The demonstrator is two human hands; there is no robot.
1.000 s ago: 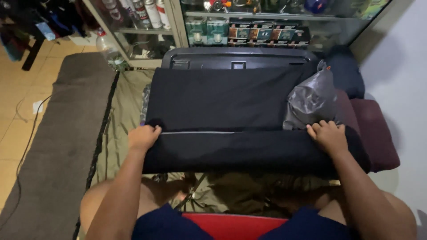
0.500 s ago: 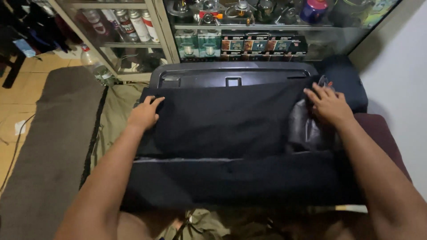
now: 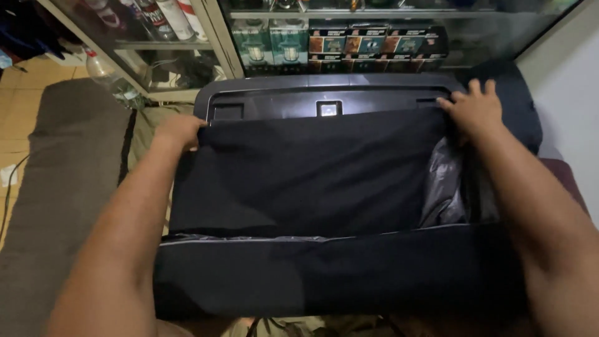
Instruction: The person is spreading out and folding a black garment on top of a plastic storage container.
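Glass-fronted shelves of boxes line the back wall, and before them lies an open dark suitcase; left hand grips the black cloth at its far left corner, right hand presses fingers spread on the right corner, a grey plastic bag just below it

We take this for a room in a home, perhaps a bedroom or storeroom. A glass-fronted cabinet holds rows of small boxes and spray cans, kept like a collection. We see tan floor tiles, a grey mat, an olive blanket spread on the floor, and a plain white wall.
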